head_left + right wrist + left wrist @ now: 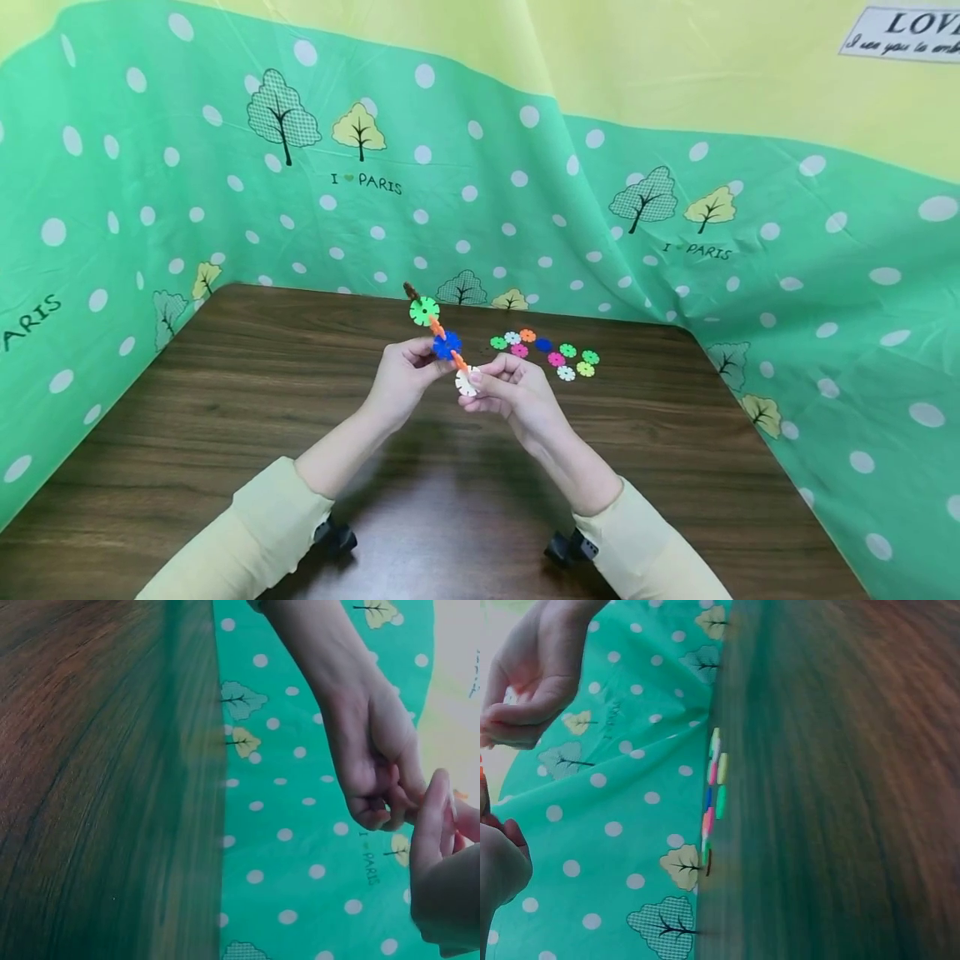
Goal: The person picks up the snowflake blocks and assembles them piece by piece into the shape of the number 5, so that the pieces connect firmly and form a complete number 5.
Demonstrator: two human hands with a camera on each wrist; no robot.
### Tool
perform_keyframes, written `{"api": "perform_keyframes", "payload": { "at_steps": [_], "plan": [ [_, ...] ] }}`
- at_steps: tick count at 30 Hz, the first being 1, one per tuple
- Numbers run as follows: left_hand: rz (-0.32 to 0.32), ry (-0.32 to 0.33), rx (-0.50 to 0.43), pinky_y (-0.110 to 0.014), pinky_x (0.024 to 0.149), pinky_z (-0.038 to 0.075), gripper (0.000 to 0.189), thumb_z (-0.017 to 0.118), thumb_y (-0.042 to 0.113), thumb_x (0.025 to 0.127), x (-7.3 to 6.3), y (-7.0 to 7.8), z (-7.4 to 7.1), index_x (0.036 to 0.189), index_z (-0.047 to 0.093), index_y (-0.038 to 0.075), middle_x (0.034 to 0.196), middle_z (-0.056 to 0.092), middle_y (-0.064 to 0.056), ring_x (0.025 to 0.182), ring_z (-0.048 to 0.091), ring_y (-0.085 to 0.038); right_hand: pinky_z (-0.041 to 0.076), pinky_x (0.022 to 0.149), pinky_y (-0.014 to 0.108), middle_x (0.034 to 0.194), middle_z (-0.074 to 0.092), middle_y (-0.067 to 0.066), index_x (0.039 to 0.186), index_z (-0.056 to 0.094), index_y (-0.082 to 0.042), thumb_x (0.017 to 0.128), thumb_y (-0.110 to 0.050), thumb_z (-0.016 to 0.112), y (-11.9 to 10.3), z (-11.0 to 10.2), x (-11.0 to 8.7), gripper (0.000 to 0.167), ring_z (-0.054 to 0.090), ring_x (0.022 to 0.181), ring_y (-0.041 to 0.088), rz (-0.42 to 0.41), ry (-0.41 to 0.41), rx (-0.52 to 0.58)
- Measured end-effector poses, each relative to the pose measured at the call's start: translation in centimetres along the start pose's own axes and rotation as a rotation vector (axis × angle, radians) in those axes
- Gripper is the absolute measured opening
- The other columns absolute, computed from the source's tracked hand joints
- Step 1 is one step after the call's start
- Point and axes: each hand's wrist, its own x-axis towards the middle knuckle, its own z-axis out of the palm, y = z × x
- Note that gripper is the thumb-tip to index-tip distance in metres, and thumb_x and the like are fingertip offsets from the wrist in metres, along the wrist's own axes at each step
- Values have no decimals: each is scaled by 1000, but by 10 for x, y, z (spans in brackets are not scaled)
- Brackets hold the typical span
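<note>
Both hands hold a chain of notched plastic snowflake discs above the table. From its far end the chain runs brown disc (410, 291), green disc (424, 312), orange disc (437, 327), blue disc (447, 345), another orange disc (460, 361) and white disc (467, 382). My left hand (396, 385) pinches the chain near the blue disc; its fingertips are partly hidden. My right hand (517, 398) pinches the white disc at the near end between thumb and fingers. In the right wrist view, the right hand (442, 877) covers most of the chain.
Loose discs lie beyond the right hand, among them a pink disc (556, 359), a yellow disc (585, 369) and a white disc (566, 374). A green dotted curtain (465, 217) surrounds the back and sides of the brown wooden table (675, 467).
</note>
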Motion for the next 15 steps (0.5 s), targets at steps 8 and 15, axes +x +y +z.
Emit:
{"api": "perform_keyframes", "payload": {
  "at_steps": [8,15],
  "plan": [
    [16,-16,24,-24,73,53,21,72,7,82,4,5,-3,97,68,-7,83,71,3,81,64,-11,57,65,28,74,62,2,88,61,-5,86,-8,68,3,1,1,8,60,64,13,10,74,-31],
    [-69,-38,68,-25,76,53,22,68,14,87,-5,7,-3,101,69,-3,91,72,-4,85,65,-12,57,74,33,77,65,5,90,60,-4,87,-4,66,7,-5,2,7,67,67,14,17,62,63]
  ]
}}
